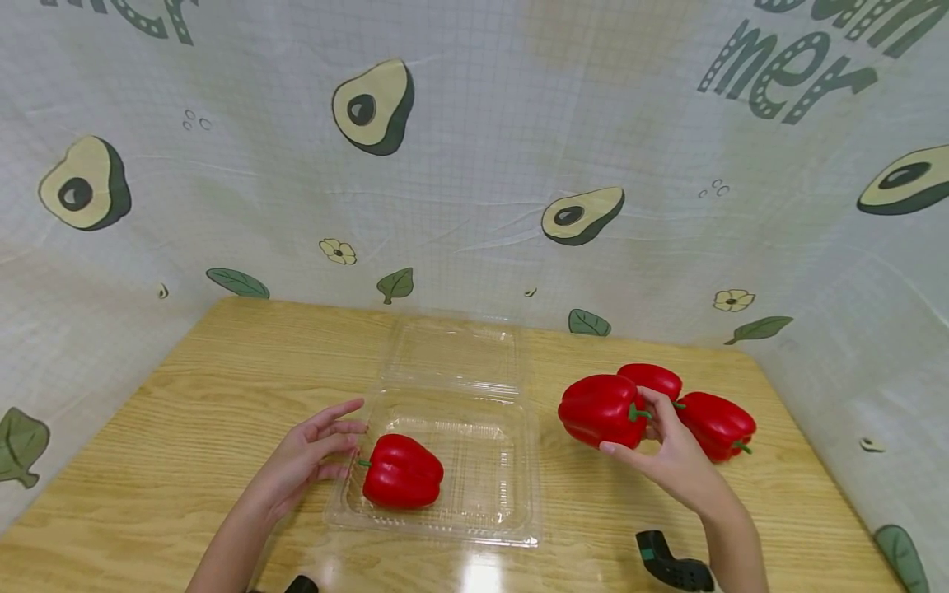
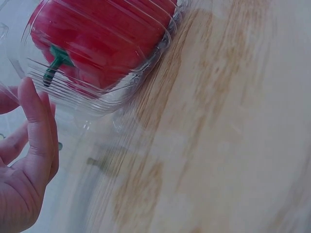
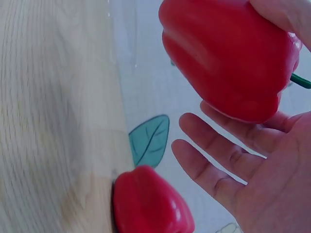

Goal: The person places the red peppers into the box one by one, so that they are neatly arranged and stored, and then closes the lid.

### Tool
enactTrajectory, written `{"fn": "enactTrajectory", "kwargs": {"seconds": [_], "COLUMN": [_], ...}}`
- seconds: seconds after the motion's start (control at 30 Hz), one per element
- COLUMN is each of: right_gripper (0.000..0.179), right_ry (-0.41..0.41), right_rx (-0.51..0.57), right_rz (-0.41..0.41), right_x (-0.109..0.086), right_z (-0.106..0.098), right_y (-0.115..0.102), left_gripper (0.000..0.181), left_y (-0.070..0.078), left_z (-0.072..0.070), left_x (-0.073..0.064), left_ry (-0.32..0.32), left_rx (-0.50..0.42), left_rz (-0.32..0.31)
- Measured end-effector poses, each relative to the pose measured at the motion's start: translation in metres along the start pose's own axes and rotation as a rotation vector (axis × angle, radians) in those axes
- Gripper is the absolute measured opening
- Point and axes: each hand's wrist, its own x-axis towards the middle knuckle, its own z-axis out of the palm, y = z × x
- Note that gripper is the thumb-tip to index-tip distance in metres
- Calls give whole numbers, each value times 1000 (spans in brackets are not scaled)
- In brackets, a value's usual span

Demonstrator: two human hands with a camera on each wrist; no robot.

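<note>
My right hand (image 1: 670, 453) grips a red bell pepper (image 1: 599, 409) between thumb and fingers, its green stem turned toward the palm. The same pepper (image 3: 228, 58) fills the upper part of the right wrist view. At the left edge of a clear plastic clamshell container (image 1: 482, 527), my left hand (image 1: 315, 453) has its fingers loosely extended, fingertips right at the wall. Inside the container's left side lies another red pepper (image 1: 403, 473), stem toward that hand. Through the clear wall, this pepper (image 2: 107, 43) shows in the left wrist view.
Two more red peppers, one behind (image 1: 651, 379) and one to the right (image 1: 717, 424), lie on the wooden table (image 1: 222, 395) beyond my right hand. The container's lid (image 1: 454, 350) is folded back toward the avocado-print cloth (image 1: 460, 181). A black curved object (image 1: 670, 564) sits near my right forearm.
</note>
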Motion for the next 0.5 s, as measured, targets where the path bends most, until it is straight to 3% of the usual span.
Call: {"fn": "enactTrajectory", "kwargs": {"seconds": [0.5], "right_gripper": [78], "right_ry": [44], "right_rx": [-5], "right_rz": [-133], "right_x": [-2], "right_z": [11], "right_y": [-18], "left_gripper": [58], "left_y": [-1], "left_z": [-1], "left_x": [0], "left_ry": [0], "left_rx": [9], "left_rz": [10]}}
